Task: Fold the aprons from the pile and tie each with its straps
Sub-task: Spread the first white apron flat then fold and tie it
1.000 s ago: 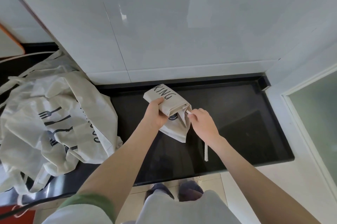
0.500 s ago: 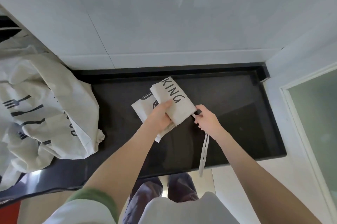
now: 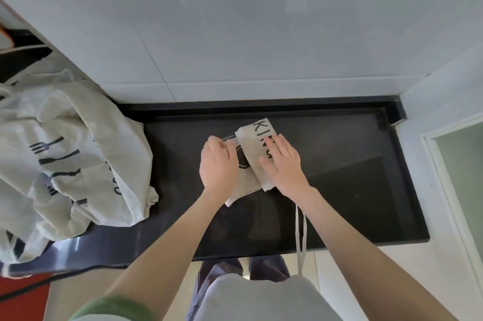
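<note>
Beige folded apron on black counter: R hand flat on it, L hand grip unclear

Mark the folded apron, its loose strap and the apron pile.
folded apron (image 3: pixel 253 145), head view, lettered top panel
loose strap (image 3: pixel 297 229), head view, left strand, mid-length
apron pile (image 3: pixel 78 137), head view, cutlery-printed cloth

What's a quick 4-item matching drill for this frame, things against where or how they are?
Things:
1. folded apron
2. apron pile
3. strap
4. right hand

Places/states:
A. dangles over the front edge of the counter
B. pressed flat on the lettered fold
C. heaped at the counter's left end
D. lying mid-counter, lettering up

Pairs: 1-D, 2-C, 3-A, 4-B
</note>
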`<state>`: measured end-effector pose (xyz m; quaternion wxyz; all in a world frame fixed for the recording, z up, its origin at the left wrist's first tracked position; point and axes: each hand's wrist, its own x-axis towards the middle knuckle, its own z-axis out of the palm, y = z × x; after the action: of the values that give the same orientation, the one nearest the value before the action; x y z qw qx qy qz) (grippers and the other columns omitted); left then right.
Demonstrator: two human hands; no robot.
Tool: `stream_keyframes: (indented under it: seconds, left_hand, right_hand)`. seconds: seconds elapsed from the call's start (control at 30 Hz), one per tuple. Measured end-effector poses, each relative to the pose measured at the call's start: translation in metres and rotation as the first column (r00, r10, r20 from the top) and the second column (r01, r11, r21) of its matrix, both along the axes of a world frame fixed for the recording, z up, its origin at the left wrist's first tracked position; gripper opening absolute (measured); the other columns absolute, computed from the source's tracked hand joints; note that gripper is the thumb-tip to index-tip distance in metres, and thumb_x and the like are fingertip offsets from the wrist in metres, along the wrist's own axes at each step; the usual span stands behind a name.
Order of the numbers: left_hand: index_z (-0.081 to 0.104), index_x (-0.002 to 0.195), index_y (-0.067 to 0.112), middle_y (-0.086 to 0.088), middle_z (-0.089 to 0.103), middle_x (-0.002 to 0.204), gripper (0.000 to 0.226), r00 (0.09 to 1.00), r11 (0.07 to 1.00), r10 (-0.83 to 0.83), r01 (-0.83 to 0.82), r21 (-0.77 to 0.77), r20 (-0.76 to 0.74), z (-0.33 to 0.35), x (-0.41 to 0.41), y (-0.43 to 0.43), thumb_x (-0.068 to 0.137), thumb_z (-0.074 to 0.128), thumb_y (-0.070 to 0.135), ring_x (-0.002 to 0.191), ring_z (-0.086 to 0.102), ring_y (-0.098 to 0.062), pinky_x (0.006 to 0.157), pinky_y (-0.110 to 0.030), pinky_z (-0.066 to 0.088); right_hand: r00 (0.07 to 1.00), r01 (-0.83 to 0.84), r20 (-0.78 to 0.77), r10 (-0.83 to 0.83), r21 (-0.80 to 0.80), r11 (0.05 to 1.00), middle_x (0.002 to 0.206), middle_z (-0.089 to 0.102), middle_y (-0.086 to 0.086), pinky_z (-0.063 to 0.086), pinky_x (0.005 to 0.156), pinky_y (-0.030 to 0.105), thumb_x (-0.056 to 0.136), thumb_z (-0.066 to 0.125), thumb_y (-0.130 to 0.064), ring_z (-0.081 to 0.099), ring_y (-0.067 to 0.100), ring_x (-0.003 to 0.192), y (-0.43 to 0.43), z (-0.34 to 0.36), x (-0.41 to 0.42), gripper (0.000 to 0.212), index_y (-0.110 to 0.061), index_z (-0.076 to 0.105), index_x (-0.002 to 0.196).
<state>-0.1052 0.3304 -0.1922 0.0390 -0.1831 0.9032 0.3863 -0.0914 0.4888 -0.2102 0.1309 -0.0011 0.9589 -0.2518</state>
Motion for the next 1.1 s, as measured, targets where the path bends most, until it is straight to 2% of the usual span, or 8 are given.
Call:
stream_keyframes:
  seconds: [0.2, 0.37, 0.63, 0.7, 0.8, 0.93, 1.03, 1.1]
  left_hand:
    - [0.044, 0.107, 0.005, -0.007, 0.057, 0.094, 0.049, 0.887, 0.993, 0.111, -0.112, -0.024, 0.447, -0.019, -0.007, -0.048, 0.097, 0.039, 0.052, 0.08, 0.058, -0.02, 0.064, -0.029, 0.043]
    - [0.056, 0.098, 0.001, 0.001, 0.053, 0.071, 0.03, 0.924, 0.996, -0.087, 0.074, 0.048, 0.372, -0.021, -0.014, -0.036, 0.098, 0.044, 0.029, 0.06, 0.049, -0.011, 0.049, -0.025, 0.034]
    - [0.035, 0.127, 0.004, -0.015, 0.059, 0.112, 0.032, 0.921, 0.992, -0.125, 0.122, 0.031, 0.369, -0.014, -0.014, -0.043, 0.097, 0.044, 0.006, 0.087, 0.058, -0.023, 0.073, -0.033, 0.052]
    - [0.033, 0.135, 0.006, -0.014, 0.048, 0.13, 0.047, 0.96, 0.969, -0.164, 0.2, -0.148, 0.225, -0.013, -0.003, -0.038, 0.092, 0.051, 0.006, 0.112, 0.051, -0.027, 0.094, -0.036, 0.047]
    - [0.032, 0.145, 0.013, -0.012, 0.024, 0.155, 0.06, 0.877, 0.797, -0.48, 0.447, -0.407, 0.023, -0.013, 0.007, -0.03, 0.09, 0.055, 0.02, 0.142, 0.024, -0.03, 0.117, -0.043, 0.016]
    - [-0.002, 0.155, 0.023, -0.007, -0.011, 0.162, 0.065, 0.582, 0.379, -0.726, 0.783, -0.493, 0.367, -0.034, 0.017, -0.041, 0.102, 0.025, 0.048, 0.148, -0.016, -0.027, 0.114, -0.053, -0.012]
    - [-0.018, 0.151, 0.029, -0.006, -0.023, 0.159, 0.068, 0.525, 0.326, -0.719, 0.834, -0.445, 0.456, -0.047, 0.023, -0.052, 0.099, 0.014, 0.059, 0.144, -0.024, -0.029, 0.114, -0.055, -0.011]
    - [-0.024, 0.148, 0.035, -0.008, -0.027, 0.157, 0.069, 0.495, 0.284, -0.729, 0.847, -0.449, 0.472, -0.045, 0.022, -0.054, 0.097, 0.014, 0.063, 0.143, -0.027, -0.032, 0.114, -0.058, -0.011]
  right_hand:
    - [0.994, -0.07, 0.102, 0.049, 0.209, 0.975, 0.163, -0.008, 0.002, -0.006, 0.118, 0.046, 0.093, 0.043, -0.057, -0.016, 0.017, 0.148, -0.019, -0.012, -0.005, 0.082, -0.029, -0.003, 0.154]
    - [0.992, -0.089, 0.115, 0.056, 0.301, 0.95, 0.162, -0.011, 0.005, -0.001, 0.118, 0.051, 0.096, 0.035, -0.058, -0.015, 0.022, 0.148, -0.022, -0.021, -0.001, 0.081, -0.028, -0.013, 0.152]
    - [0.986, -0.06, 0.166, 0.002, 0.346, 0.936, 0.162, -0.014, 0.006, 0.0, 0.119, 0.049, 0.1, 0.023, -0.053, -0.013, 0.026, 0.148, -0.021, -0.023, -0.004, 0.071, -0.025, -0.017, 0.152]
    - [0.98, -0.022, 0.193, -0.046, 0.335, 0.942, 0.161, -0.016, 0.006, -0.001, 0.119, 0.049, 0.101, 0.021, -0.052, -0.014, 0.025, 0.148, -0.026, -0.024, -0.007, 0.07, -0.024, -0.017, 0.152]
    - [0.969, 0.029, 0.224, -0.105, 0.319, 0.947, 0.161, -0.016, 0.006, -0.001, 0.119, 0.048, 0.101, 0.019, -0.053, -0.015, 0.025, 0.148, -0.031, -0.022, -0.011, 0.069, -0.023, -0.019, 0.151]
    - [0.98, 0.057, 0.163, -0.112, 0.31, 0.949, 0.163, -0.004, 0.006, 0.009, 0.119, 0.048, 0.1, 0.019, -0.054, 0.001, 0.027, 0.149, -0.029, -0.019, -0.011, 0.067, -0.025, -0.01, 0.154]
    - [0.998, 0.054, -0.007, -0.055, 0.355, 0.933, 0.16, 0.017, 0.01, 0.023, 0.112, 0.052, 0.096, 0.033, -0.059, 0.023, 0.03, 0.143, -0.029, -0.018, -0.009, 0.073, -0.027, 0.005, 0.155]
    - [0.998, -0.044, -0.022, 0.057, 0.402, 0.914, 0.161, 0.013, 0.012, 0.019, 0.113, 0.055, 0.095, 0.033, -0.06, 0.016, 0.033, 0.146, -0.032, -0.024, -0.007, 0.076, -0.029, -0.001, 0.154]
